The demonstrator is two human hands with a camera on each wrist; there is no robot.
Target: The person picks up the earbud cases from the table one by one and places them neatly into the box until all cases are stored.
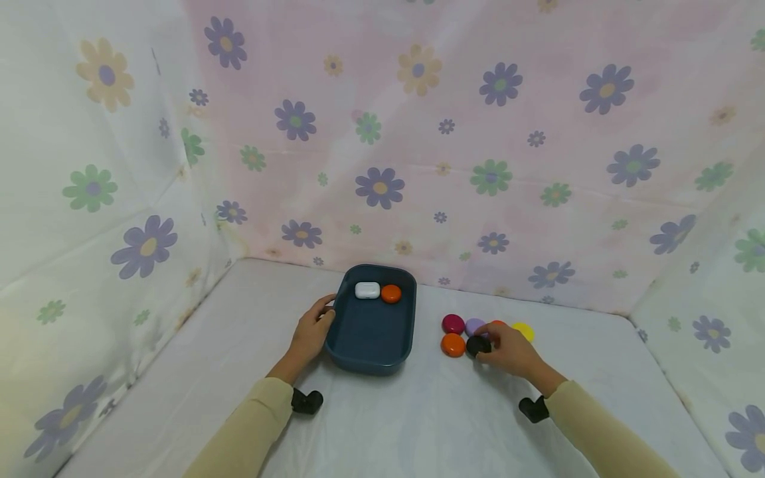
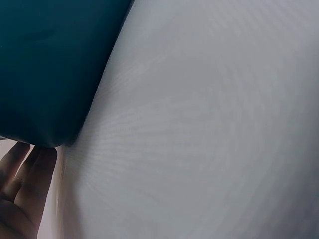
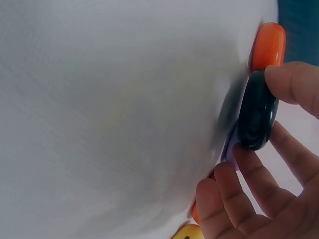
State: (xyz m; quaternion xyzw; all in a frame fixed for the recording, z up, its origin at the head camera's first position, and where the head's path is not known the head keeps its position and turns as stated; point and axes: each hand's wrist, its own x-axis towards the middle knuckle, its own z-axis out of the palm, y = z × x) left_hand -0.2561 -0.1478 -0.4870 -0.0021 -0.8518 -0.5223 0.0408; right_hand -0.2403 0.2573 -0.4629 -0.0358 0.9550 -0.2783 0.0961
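Note:
My right hand (image 1: 508, 348) pinches a glossy black disc (image 3: 256, 112) between thumb and fingers, at the near side of a group of coloured discs. In the right wrist view the disc stands tilted close to the white surface. An orange disc (image 1: 453, 345) lies just left of it; a purple disc (image 1: 475, 326) is behind it. My left hand (image 1: 309, 335) rests against the left wall of a dark blue tray (image 1: 370, 367), its fingertips touching the outside in the left wrist view. Inside the tray's far end sit a white rounded case (image 1: 367, 290) and an orange disc (image 1: 391, 294).
A dark red disc (image 1: 453, 324) and a yellow disc (image 1: 523, 331) lie in the group, with a red disc (image 1: 498, 323) partly hidden by my right hand. White cloth (image 1: 418, 425) covers the table; flowered curtains (image 1: 418, 133) enclose its back and sides.

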